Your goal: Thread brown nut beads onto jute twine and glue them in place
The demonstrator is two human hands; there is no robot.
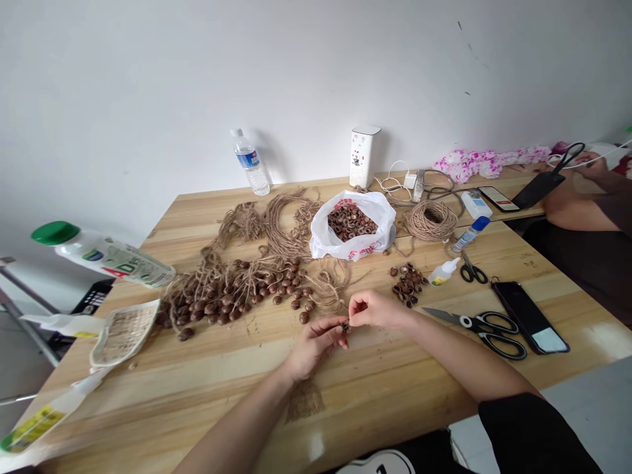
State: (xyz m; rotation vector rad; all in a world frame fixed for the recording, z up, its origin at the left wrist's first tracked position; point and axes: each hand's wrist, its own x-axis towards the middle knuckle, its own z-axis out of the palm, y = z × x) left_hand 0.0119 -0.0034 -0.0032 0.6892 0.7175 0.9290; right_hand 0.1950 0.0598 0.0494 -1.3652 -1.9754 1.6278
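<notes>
My left hand (318,343) pinches a small dark nutshell piece (345,326) between its fingertips, near the middle of the table. Right against it, my right hand (374,309) has its thumb and fingers pressed together at the shell; what sits in that pinch is too small to make out. Loose shell pieces (409,284) lie in a small pile to the right of my hands. Left of them spreads a heap of round brown nuts (227,303) tied to lengths of jute twine (284,227). Behind, an open white plastic bag (320,230) holds many more shells.
Scissors (481,326), a phone (530,316), small scissors (473,271), a glue bottle (443,270) and a twine coil (430,220) lie to the right. A green-capped bottle (103,253) and woven tray (126,332) stand left. Another person's arm (582,207) rests at far right.
</notes>
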